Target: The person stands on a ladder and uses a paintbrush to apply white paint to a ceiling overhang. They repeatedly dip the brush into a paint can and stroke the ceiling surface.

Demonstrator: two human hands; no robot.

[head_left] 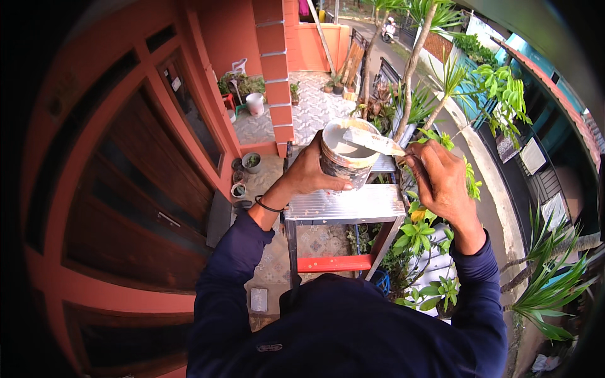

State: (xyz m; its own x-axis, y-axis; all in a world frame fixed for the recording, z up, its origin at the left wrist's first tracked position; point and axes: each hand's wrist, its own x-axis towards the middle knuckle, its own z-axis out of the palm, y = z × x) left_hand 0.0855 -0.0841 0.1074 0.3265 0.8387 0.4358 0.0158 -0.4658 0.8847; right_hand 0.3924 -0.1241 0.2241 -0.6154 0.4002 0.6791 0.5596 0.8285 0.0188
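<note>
A small paint can [343,167], smeared with pale and dark paint, is gripped by my left hand [310,170] just above the aluminium ladder top [343,201]; whether it rests on it I cannot tell. My right hand [435,183] is closed on the handle of a paint-coated brush [374,140], whose working end lies over the can's open mouth. The inside of the can looks whitish grey. The ladder has a red step [334,264] below.
An orange house wall [227,25] with dark wooden doors [138,183] is at left. Potted plants [252,162] stand on the tiled floor [265,271] below. Leafy plants [428,239] crowd the ladder's right, beside a lane [485,176]. A scooter rider [389,30] is far back.
</note>
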